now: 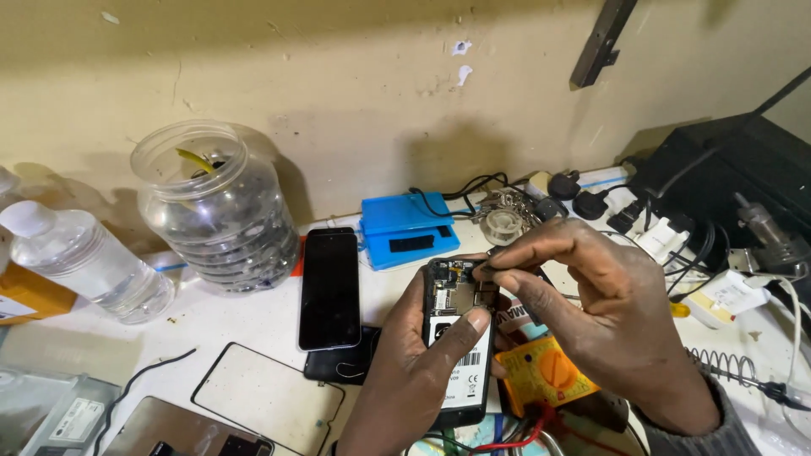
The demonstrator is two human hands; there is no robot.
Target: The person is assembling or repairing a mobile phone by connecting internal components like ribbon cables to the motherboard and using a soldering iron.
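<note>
At a cluttered white workbench, a left hand is gripping an opened phone while the right hand is pinching something tiny at its top.

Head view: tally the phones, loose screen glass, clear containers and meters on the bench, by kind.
Phones: 3, namely an opened phone in the left hand, worked on by the right hand, a dark phone lying flat, and another phone partly under it
Glass panel: 1
Clear plastic jar: 1
Clear bottle: 1
Yellow multimeter: 1
Total: 7
</note>
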